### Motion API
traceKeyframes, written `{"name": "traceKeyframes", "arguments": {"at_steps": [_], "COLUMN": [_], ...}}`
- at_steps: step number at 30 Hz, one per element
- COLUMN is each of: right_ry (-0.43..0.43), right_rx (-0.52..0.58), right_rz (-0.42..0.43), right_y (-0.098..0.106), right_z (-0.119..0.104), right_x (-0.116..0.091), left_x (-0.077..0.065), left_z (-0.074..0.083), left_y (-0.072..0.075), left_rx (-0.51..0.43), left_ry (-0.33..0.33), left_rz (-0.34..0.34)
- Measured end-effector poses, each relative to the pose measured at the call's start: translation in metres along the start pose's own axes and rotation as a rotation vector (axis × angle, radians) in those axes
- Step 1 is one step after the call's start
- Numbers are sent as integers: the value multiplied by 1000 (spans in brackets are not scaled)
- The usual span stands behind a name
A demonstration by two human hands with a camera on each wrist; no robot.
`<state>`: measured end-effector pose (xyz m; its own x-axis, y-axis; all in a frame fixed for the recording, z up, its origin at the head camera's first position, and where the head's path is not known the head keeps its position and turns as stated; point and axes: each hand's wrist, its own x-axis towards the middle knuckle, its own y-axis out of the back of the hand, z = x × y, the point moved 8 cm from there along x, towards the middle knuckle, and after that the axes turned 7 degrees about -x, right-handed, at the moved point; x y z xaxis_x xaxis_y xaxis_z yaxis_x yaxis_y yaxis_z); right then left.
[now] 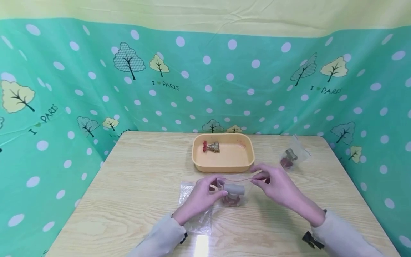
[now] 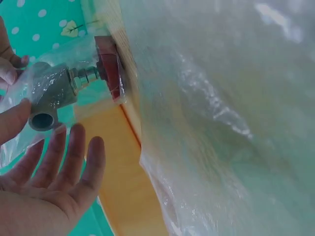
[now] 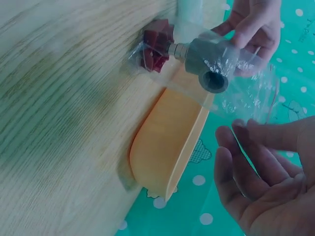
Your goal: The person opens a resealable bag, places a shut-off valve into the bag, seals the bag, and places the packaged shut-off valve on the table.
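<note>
Between the two hands a clear zip bag [image 1: 246, 197] stands over the table, a red line along its top edge. Inside it is a valve [image 1: 233, 190] with a grey pipe-like body, a metal neck and a dark red handle [image 3: 157, 45]. My left hand [image 1: 203, 192] pinches the bag's left side, thumb in front near the grey body. At the top right corner, thumb and forefinger of my right hand [image 1: 278, 184] pinch the bag's edge; its other fingers are loosely bent. In the left wrist view the valve [image 2: 51, 88] shows through the film, handle lowest on the table side.
Behind the hands sits a yellow-orange tray [image 1: 223, 168] holding a brass valve [image 1: 213, 147] with a red handle. To the right, another clear bag [image 1: 300, 151] contains a grey-bodied valve. Clear plastic bags [image 1: 199, 223] lie flat beneath the left forearm. A patterned curtain surrounds the wooden table [image 1: 128, 200].
</note>
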<state>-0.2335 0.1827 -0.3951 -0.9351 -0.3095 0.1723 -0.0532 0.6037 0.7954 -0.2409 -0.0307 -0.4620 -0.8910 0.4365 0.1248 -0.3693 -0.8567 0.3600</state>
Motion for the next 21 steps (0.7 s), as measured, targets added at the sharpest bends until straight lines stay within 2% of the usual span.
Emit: {"name": "traceKeyframes", "arguments": {"at_steps": [10,21], "right_ry": [17,12], "right_rx": [-16,-8], "right_rz": [12,6], "right_y": [1,1], "right_z": [2,3], "right_x": [-1,-3], "left_x": [-6,-8], "left_z": [14,26], "left_y": [22,28], "left_rx": [-29,18], "left_ry": [-130,-168], "left_rz": [178,206]}}
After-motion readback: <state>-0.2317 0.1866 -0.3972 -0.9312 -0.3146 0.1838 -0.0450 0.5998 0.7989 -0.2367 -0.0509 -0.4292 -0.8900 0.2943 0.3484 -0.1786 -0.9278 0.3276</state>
